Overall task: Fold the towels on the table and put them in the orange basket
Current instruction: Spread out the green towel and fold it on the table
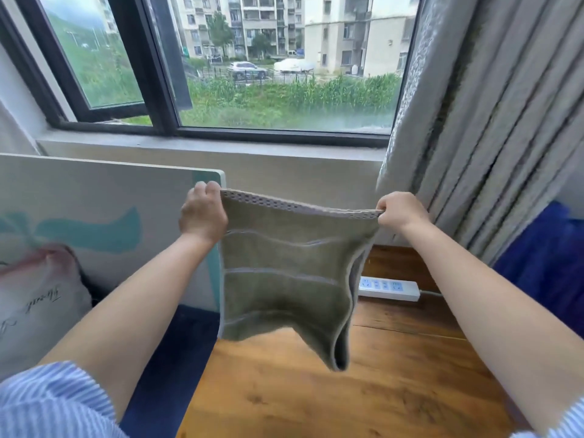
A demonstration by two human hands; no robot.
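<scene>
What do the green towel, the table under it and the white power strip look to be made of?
The towel looks like soft terry cloth, matte olive green, with pale woven bands and a patterned grey hem; it drapes limply. The table looks like wood or wood-look laminate, with warm brown grain, knots and a slight sheen; which of the two is unclear. The power strip seems to be smooth white moulded plastic.

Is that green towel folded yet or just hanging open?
Hanging open. The left hand and right hand pinch the top corners of the towel, which drapes above the table; its right edge curls.
</scene>
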